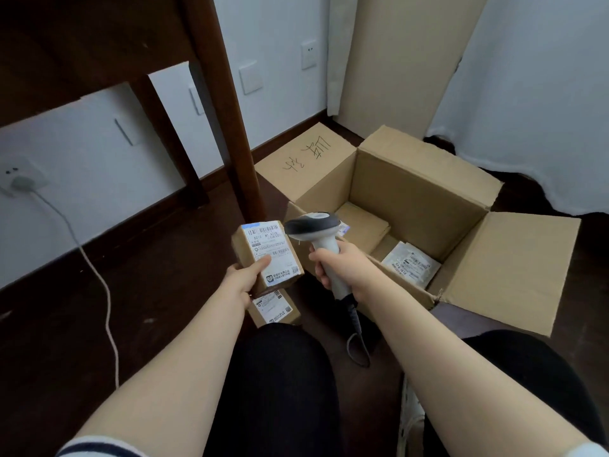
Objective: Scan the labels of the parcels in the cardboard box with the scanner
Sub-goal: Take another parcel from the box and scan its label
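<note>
Gripping: left hand [245, 278] closed on small labelled parcel [267, 255], label up; right hand [333, 265] wrapped round scanner [318, 239], beside it. Cardboard box [412, 192] open behind, holding white parcel [410, 263].

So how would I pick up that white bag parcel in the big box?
The white bag parcel lies flat on the bottom of the cardboard box, label up. I would reach straight down through the open top and pinch a bare edge, probably keeping the label uncovered.
</note>
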